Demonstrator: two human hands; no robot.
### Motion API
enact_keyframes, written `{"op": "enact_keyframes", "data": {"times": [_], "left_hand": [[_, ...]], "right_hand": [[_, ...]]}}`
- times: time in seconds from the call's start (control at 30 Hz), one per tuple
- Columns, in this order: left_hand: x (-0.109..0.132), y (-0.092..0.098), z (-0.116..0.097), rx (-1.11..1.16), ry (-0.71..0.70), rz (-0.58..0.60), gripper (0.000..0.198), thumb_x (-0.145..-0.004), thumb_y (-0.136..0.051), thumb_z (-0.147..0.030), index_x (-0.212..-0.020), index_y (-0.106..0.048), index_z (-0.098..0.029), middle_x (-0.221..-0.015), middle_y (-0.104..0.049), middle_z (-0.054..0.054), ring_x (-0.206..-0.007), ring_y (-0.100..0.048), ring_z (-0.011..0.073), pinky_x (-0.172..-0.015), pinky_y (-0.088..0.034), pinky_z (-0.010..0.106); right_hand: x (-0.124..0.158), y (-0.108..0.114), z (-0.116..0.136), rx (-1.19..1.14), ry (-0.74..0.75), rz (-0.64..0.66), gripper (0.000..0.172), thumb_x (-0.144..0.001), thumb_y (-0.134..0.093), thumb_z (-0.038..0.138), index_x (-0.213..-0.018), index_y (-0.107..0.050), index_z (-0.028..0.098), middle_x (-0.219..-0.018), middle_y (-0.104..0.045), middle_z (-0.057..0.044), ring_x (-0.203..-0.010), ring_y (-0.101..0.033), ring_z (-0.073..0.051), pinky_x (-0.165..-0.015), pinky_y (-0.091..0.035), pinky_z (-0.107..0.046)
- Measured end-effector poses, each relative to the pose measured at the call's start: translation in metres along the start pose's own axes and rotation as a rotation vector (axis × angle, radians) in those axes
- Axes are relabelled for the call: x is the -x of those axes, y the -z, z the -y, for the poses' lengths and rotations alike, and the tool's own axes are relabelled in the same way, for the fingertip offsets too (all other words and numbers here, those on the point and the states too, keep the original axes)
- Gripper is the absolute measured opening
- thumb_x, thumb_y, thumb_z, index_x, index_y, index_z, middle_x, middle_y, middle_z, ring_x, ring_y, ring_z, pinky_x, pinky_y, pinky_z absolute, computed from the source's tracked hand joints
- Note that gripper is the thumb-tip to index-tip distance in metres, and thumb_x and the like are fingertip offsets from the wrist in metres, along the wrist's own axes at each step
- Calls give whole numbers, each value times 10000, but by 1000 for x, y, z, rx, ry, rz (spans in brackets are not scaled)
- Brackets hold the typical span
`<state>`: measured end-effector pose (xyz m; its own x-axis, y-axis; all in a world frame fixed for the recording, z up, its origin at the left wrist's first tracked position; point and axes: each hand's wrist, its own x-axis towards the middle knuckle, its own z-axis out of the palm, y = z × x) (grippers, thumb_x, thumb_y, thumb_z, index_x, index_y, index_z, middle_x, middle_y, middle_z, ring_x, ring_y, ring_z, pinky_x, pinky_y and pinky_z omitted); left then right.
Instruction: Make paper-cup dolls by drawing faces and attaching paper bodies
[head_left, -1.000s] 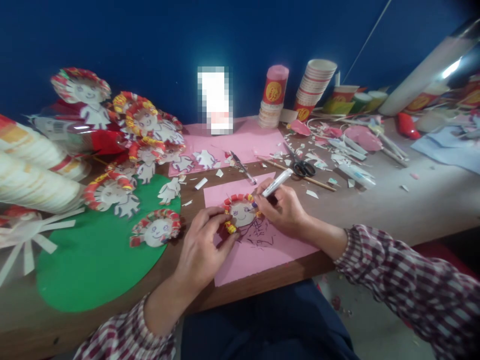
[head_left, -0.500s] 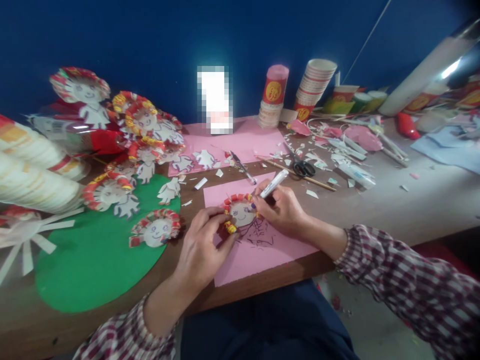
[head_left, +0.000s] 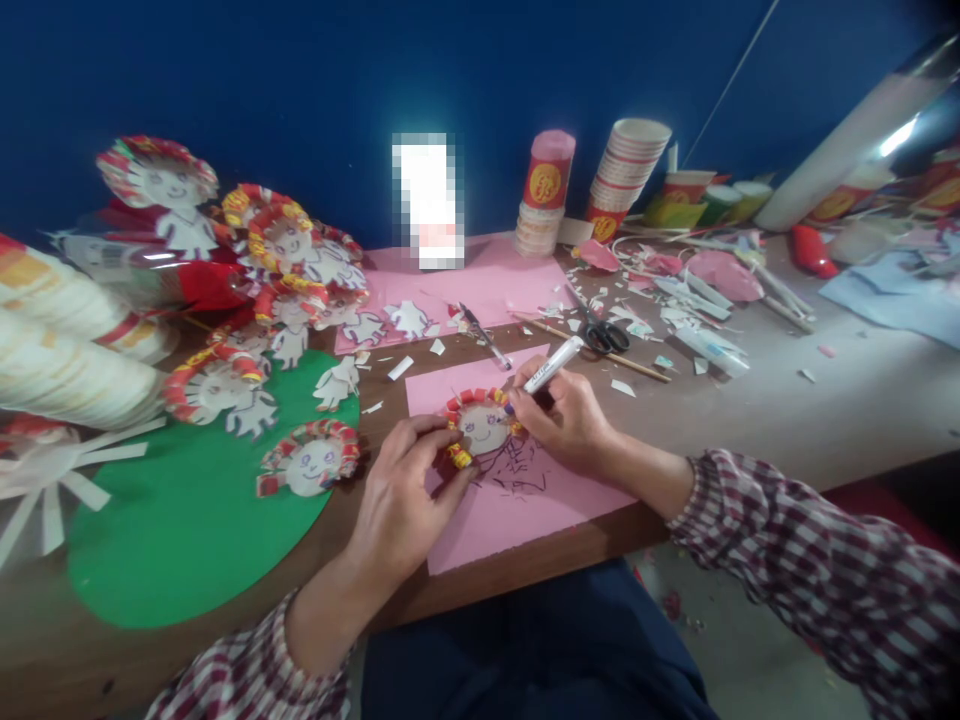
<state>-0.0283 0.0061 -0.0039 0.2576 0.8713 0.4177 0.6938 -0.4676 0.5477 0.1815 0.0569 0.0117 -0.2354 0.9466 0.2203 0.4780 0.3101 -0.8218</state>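
Note:
A paper-cup face (head_left: 484, 430), with red and yellow curled strips round its rim and a smile drawn on it, lies on a pink sheet (head_left: 469, 530) marked with dark scribbles. My left hand (head_left: 405, 490) pinches the face's left edge, thumb below and fingers above. In my right hand (head_left: 562, 412) is a white marker (head_left: 553, 366), slanted up to the right. Its tip is down at the face's right side, by the drawn eye. A similar finished-looking cup face (head_left: 311, 462) lies to the left on a green paper oval (head_left: 195, 530).
Several paper dolls (head_left: 292, 240) crowd the left, beside cup stacks (head_left: 75, 340). A pen (head_left: 484, 335), scissors (head_left: 606, 335) and a wooden stick (head_left: 637, 368) lie beyond the pink sheet. Upright cups (head_left: 630, 165), a bright blurred-out rectangle (head_left: 429, 200) and paper scraps (head_left: 697, 290) are farther back.
The marker's upper end has tipped slightly right, its tip staying near the face's right eye. My left hand keeps its hold, and the face stays in place on the sheet.

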Motion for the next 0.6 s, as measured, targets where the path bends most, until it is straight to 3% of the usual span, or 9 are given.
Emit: {"op": "enact_keyframes", "data": {"times": [0.43,0.6], "left_hand": [[-1,0,-1,-5,2,11,277,-771,-682,-174,-1039,-610,-175,-1080,-587,83,-1025,-579,230,-892,-501,399],[0,0,-1,0,10,8,284,-772,-683,-178,-1046,-608,-190,-1092,-587,87,-1034,-577,236,-899,-503,416]], "right_hand": [[-2,0,-1,40,16,33,120,-860,-516,279,-825,-546,168,-630,-541,10,-546,-468,-93,-530,-368,-236],[-1,-1,-1,-67,-10,0,120,-867,-513,274,-796,-512,178,-593,-506,32,-502,-443,-79,-486,-358,-224]]}}
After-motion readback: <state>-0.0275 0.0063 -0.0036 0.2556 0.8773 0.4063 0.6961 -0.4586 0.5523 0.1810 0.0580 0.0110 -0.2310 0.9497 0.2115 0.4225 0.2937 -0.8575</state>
